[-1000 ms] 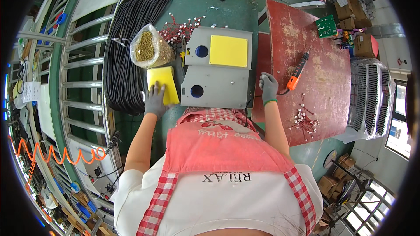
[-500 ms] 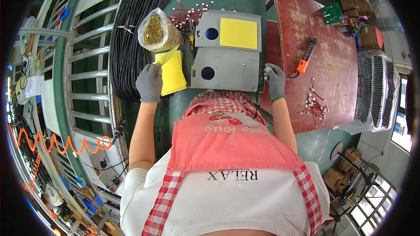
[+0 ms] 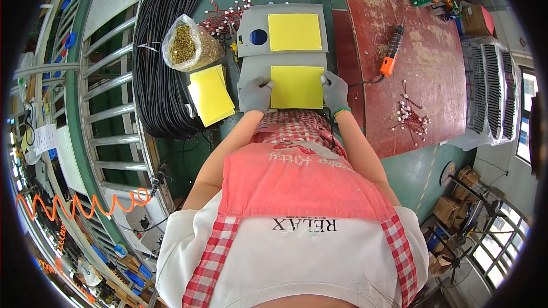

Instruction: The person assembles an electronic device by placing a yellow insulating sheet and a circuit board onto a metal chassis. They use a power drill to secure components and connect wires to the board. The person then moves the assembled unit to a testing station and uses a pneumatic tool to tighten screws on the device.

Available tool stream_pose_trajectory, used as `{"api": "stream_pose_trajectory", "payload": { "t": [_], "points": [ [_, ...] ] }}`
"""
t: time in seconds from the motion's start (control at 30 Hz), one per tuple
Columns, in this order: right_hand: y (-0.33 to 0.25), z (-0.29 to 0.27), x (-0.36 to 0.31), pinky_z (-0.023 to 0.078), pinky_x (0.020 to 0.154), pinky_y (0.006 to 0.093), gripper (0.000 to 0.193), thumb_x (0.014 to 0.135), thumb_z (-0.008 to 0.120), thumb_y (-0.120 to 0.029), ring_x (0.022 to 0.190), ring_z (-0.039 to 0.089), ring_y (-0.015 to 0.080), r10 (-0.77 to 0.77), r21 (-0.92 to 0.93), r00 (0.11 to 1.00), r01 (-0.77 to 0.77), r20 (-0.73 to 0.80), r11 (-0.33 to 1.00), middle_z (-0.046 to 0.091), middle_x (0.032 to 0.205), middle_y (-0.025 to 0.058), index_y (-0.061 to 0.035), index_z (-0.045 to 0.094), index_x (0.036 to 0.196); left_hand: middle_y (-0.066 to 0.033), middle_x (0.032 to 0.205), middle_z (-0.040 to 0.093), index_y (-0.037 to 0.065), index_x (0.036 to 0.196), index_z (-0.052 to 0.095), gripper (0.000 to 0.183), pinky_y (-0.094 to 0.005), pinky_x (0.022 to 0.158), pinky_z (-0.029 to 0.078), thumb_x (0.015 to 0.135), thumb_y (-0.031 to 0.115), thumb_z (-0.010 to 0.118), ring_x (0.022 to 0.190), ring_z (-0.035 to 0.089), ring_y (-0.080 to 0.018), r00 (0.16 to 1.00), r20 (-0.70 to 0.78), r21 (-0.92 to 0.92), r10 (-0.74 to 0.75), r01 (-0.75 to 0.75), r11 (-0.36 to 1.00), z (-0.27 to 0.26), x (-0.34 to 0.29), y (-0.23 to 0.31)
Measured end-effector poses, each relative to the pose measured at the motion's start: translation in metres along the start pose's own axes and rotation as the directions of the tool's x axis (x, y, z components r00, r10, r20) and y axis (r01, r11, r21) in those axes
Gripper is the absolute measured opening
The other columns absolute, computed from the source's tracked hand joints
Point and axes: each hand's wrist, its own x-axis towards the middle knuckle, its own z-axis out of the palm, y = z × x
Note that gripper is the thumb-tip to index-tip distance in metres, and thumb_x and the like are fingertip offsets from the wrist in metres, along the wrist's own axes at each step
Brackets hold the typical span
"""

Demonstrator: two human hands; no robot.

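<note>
Here's the yellow sheet (image 3: 297,87), long axis running left to right across the near grey panel (image 3: 256,65), left hand (image 3: 256,95) and right hand (image 3: 335,92) pinching its short ends.

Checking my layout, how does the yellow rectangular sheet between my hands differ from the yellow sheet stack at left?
The yellow rectangular sheet has the left hand and right hand at its edges; the yellow sheet stack is untouched. The sheet looks straight; the stack lies askew. The sheet looks single; the stack looks layered. Both are yellow.
</note>
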Motion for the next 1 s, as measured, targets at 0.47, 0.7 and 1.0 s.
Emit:
{"api": "stream_pose_trajectory", "payload": {
  "t": [0.47, 0.7, 1.0],
  "points": [
    [-0.016, 0.005, 0.008, 0.050, 0.070, 0.0258, 0.025, 0.076, 0.073, -0.017, 0.073, 0.064, 0.0132, 0.432, 0.337, 0.901, -0.397, -0.034, 0.854, 0.070, 0.084, 0.0088, -0.0021, 0.070, 0.096, -0.0119, 0.087, 0.070, 0.008, 0.093, 0.072, 0.024, -0.0317, 0.075, 0.050, 0.075, 0.025, 0.071, 0.080, 0.067, -0.0220, 0.997, -0.039, 0.064, -0.073, 0.075, 0.995, -0.002, 0.004, 0.005],
    [-0.022, 0.003, 0.007, 0.049, 0.068, 0.0258, 0.024, 0.076, 0.072, -0.016, 0.070, 0.063, 0.0125, 0.442, 0.369, 0.895, -0.393, -0.054, 0.842, 0.069, 0.080, 0.0080, -0.0025, 0.070, 0.096, -0.0111, 0.084, 0.070, 0.007, 0.090, 0.073, 0.023, -0.0316, 0.075, 0.051, 0.075, 0.024, 0.071, 0.078, 0.068, -0.0210, 0.998, -0.057, 0.071, -0.040, 0.044, 0.996, 0.001, 0.006, 0.002],
    [0.017, -0.033, 0.030, 0.046, 0.056, 0.0214, 0.020, 0.085, 0.063, -0.018, 0.061, 0.055, 0.0065, 0.342, 0.609, 0.829, -0.558, 0.443, 0.564, 0.062, 0.072, 0.0016, -0.0015, 0.068, 0.095, -0.0142, 0.089, 0.069, 0.001, 0.097, 0.068, 0.032, -0.0317, 0.077, 0.051, 0.076, 0.026, 0.066, 0.081, 0.067, -0.0233, 0.997, -0.078, -0.122, -0.008, -0.001, 0.993, 0.005, 0.025, -0.037]
  ]
}}
